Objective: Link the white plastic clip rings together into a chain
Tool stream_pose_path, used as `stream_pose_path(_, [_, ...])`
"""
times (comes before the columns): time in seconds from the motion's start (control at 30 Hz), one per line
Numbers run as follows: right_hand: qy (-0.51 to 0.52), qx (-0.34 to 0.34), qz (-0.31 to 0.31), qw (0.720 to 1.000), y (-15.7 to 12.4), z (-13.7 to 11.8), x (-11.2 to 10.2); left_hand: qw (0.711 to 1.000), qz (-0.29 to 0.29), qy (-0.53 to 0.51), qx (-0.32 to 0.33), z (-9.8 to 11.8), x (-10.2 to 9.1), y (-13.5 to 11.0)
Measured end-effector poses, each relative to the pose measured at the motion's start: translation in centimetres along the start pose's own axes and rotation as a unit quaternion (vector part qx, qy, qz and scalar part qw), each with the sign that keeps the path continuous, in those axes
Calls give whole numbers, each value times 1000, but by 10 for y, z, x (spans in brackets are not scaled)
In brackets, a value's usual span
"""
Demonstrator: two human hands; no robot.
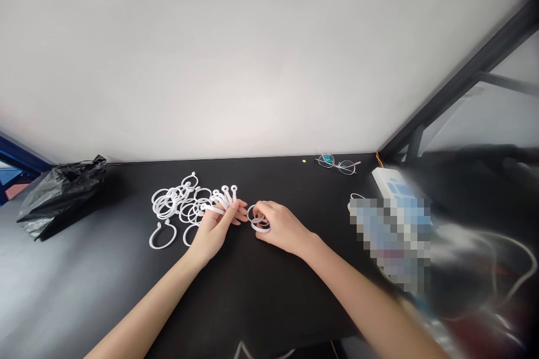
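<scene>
My left hand [215,231] is closed around several white plastic curtain rings [225,197]; their small eyelets stick up past the thumb. Just to its right, my right hand [281,225] curls its fingers on a few more white rings [261,229], held low over the black table. The two hands are close together but apart. Left of them lies a loose, overlapping pile of the same rings [166,207]. One ring with a gap [163,235] rests by itself at the pile's near side. My palms hide part of the held rings.
A black plastic bag [63,196] sits on the table [236,303] at the left. Eyeglasses [337,165] lie near the wall at the back. A white power strip [396,190], cables and a blurred-out item stand to the right, beside a dark metal frame [446,90].
</scene>
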State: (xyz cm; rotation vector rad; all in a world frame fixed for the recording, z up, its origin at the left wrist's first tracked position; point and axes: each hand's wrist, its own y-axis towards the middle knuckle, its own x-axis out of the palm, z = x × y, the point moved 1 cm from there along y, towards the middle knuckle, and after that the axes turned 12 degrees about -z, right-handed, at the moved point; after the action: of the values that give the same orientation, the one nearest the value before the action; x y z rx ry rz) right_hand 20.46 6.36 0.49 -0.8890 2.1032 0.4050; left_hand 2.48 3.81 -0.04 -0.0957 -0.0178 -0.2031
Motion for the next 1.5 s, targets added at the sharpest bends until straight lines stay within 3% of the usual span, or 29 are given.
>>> stream_pose_path(0.2, [140,15,62,988,2,3,4,999,-5,-28,-28,1,1,-1])
stream_pose_path(0.33, [294,37,86,951,6,6,6,997,-10,-58,-48,2,1,-1])
stream_pose_path(0.47, [498,68,61,863,8,6,3,992,-27,-95,-76,3,0,-2])
stream_pose_path(0.57, [570,70,49,817,8,4,-1,989,-42,-112,-91,2,-1,-3])
stream_pose_path(0.83, [610,52,-52,789,5,-1,-4,991,-46,-93,-87,3,4,-4])
stream_pose_path(0.97, [600,48,-110,791,4,-2,-4,990,-94,-69,-81,5,5,-6])
stream_pose_path(1.03, [585,53,-107,802,4,-1,-4,988,-122,-57,-80,5,4,-6])
stream_pose_path(1.13, [557,76,-5,827,6,3,-4,990,-111,-45,-69,4,2,-6])
stream_pose_path(1.27, [507,100,166,840,8,14,-5,993,-41,-62,-88,4,0,-3])
stream_pose_path(1.4, [445,83,222,864,9,20,-2,989,-26,-112,-95,6,-1,-1])
stream_pose_path(1.5, [360,63,254,895,7,19,-1,994,-18,-79,-80,2,-2,1])
